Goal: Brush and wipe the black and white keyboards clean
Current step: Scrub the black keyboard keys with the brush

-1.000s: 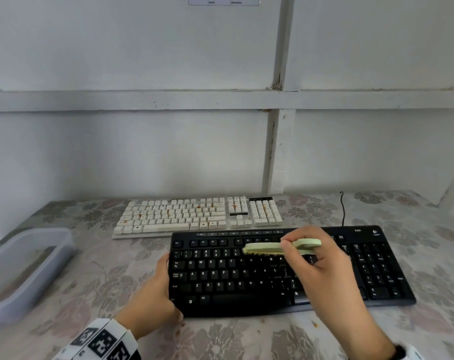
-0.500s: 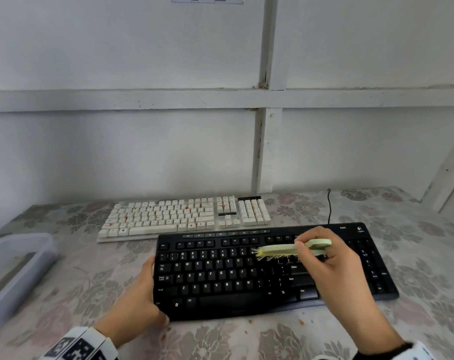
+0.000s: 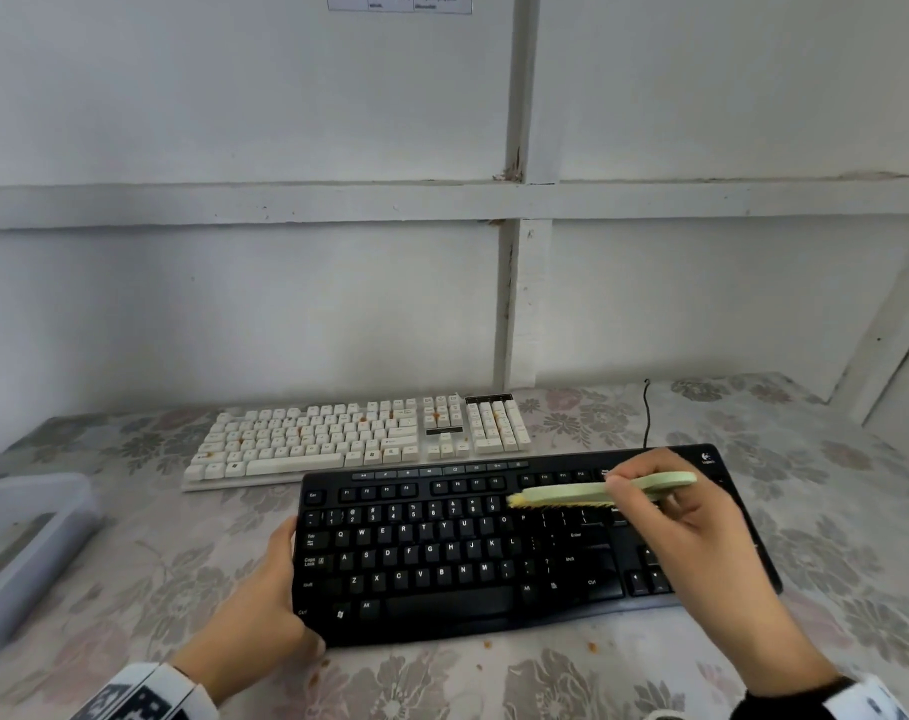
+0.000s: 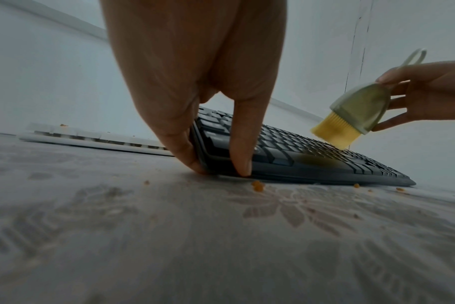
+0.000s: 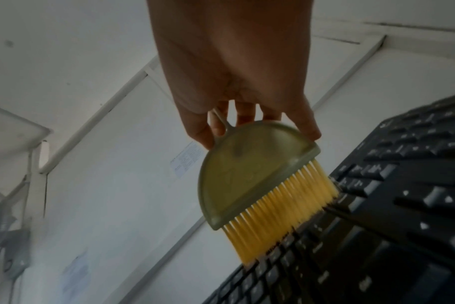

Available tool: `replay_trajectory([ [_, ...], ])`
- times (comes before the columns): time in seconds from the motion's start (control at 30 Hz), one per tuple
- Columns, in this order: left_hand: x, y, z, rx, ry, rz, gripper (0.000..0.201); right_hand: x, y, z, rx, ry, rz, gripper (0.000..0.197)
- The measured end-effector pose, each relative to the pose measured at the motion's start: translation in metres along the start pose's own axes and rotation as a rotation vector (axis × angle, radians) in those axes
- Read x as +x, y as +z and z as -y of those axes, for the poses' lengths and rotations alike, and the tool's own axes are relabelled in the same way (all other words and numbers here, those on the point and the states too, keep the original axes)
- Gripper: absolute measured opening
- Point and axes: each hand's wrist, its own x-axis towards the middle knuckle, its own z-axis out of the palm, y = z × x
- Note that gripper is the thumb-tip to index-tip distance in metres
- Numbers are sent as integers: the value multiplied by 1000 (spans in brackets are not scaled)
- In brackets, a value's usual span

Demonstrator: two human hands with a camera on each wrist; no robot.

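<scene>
The black keyboard lies nearest me on the flowered tablecloth. My left hand grips its near-left corner, thumb on the front edge and fingers along the left side. My right hand pinches a pale green brush with yellow bristles. The bristles touch the upper key rows right of centre. The white keyboard, with orange crumbs among its keys, lies just behind the black one, untouched.
Orange crumbs lie on the cloth along the black keyboard's front edge. A clear plastic tub stands at the left table edge. A black cable runs toward the white wall, close behind the keyboards.
The brush has moved to the right along the black keyboard's upper rows. My left hand has kept its hold on the keyboard's left corner.
</scene>
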Motion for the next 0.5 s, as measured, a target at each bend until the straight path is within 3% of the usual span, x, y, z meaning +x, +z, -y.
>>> replay_trajectory([
  [0.1, 1, 0, -1, -16, -7, 2, 96, -2, 0, -7, -135, -32, 42, 16],
  [0.23, 3, 0, 1, -18, 7, 3, 92, 5, -22, -7, -249, -33, -86, 17],
  [0.37, 8, 0, 13, 30, 59, -16, 92, 11, -44, 0, -117, -5, -210, 6],
  [0.5, 19, 1, 31, 68, 91, -33, 98, 7, -42, -12, -97, 30, -113, 7],
])
